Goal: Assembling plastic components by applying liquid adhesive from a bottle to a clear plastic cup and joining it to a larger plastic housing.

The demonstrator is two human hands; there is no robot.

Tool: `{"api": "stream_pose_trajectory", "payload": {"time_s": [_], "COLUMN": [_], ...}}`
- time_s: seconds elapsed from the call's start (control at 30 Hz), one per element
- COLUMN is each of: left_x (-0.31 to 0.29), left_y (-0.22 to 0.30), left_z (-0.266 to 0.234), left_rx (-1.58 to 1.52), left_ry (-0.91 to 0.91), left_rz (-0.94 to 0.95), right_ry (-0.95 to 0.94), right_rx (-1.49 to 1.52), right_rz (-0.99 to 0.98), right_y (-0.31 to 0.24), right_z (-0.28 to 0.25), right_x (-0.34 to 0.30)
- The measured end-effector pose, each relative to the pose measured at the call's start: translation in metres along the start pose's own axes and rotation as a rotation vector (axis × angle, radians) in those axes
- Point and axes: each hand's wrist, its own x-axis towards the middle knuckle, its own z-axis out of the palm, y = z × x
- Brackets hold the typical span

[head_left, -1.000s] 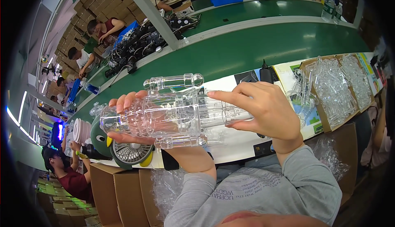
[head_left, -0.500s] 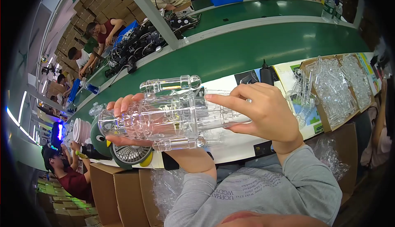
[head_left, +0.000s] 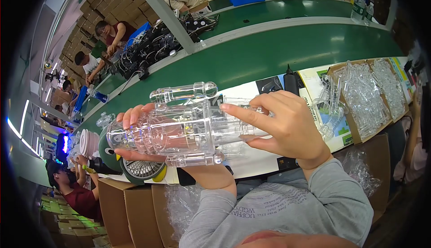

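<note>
A large clear plastic cylinder assembly lies sideways across my left hand, its fingers wrapped round the left end. Slim rounded clear tubes run along its upper and lower sides. At its right end, my right hand pinches a narrower clear cylindrical part between thumb and fingers, the index finger stretched along it. That part meets the wide rim of the assembly; how deep it sits is hard to make out through the clear plastic.
A green fan with a bird face stands left on the bench. A black squeeze bottle is beyond my right hand. Cardboard trays hold many clear parts at the right. Across the green bench, people work near black wired parts.
The assembly and my right hand have shifted slightly left. A co-worker in a dark red top at the far left has moved an arm.
</note>
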Motion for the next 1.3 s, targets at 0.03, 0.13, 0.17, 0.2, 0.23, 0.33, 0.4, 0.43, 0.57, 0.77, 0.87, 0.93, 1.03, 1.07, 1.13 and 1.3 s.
{"api": "stream_pose_trajectory", "payload": {"time_s": [0.03, 0.13, 0.17, 0.2, 0.23, 0.33, 0.4, 0.43, 0.57, 0.77, 0.87, 0.93, 1.03, 1.07, 1.13, 1.3], "left_x": [0.0, 0.001, 0.001, 0.001, 0.0, 0.0, 0.001, -0.001, -0.009, -0.035, -0.041, -0.049, -0.052, -0.052, -0.054, -0.063], "left_y": [0.001, 0.005, 0.005, 0.004, 0.001, 0.0, 0.0, -0.003, -0.007, 0.053, 0.063, 0.076, 0.078, 0.081, 0.084, 0.078], "left_z": [-0.002, -0.006, -0.006, -0.005, -0.002, 0.0, 0.003, 0.007, 0.029, 0.052, 0.04, 0.045, 0.064, 0.066, 0.066, 0.078], "left_rx": [0.013, 0.004, -0.018, -0.018, -0.066, -0.036, 0.04, 0.095, 0.382, 0.571, 0.369, 0.497, 0.41, 0.413, 0.544, 0.675], "left_ry": [-0.022, -0.073, -0.103, -0.103, -0.074, -0.038, -0.031, 0.028, 0.068, -0.157, -0.312, -0.233, -0.207, -0.211, -0.213, -0.144], "left_rz": [-0.008, -0.022, -0.027, -0.027, -0.005, 0.013, 0.007, 0.04, 0.151, 0.127, 0.182, 0.286, 0.199, 0.203, 0.158, 0.231], "right_ry": [-0.004, 0.0, 0.0, 0.006, 0.011, 0.011, -0.014, -0.04, -0.097, -0.133, -0.265, -0.307, -0.275, -0.273, -0.243, -0.203], "right_rx": [0.0, 0.021, 0.021, 0.02, 0.018, 0.04, 0.031, 0.02, 0.035, 0.235, 0.278, 0.289, 0.379, 0.38, 0.377, 0.408], "right_rz": [-0.002, -0.011, -0.01, -0.018, -0.027, -0.009, -0.007, -0.004, 0.018, -0.151, -0.188, -0.21, -0.237, -0.243, -0.219, -0.179], "right_y": [0.0, 0.001, 0.002, 0.003, 0.004, 0.004, 0.004, 0.004, 0.015, 0.006, 0.002, -0.003, -0.016, -0.019, -0.021, -0.027], "right_z": [0.0, 0.002, 0.003, 0.004, 0.005, 0.007, 0.007, 0.007, 0.018, 0.034, 0.035, 0.042, 0.054, 0.057, 0.061, 0.067], "right_x": [0.0, 0.002, 0.002, 0.002, 0.002, 0.002, 0.004, 0.004, 0.007, 0.007, 0.003, 0.0, -0.002, -0.003, -0.004, -0.008]}}
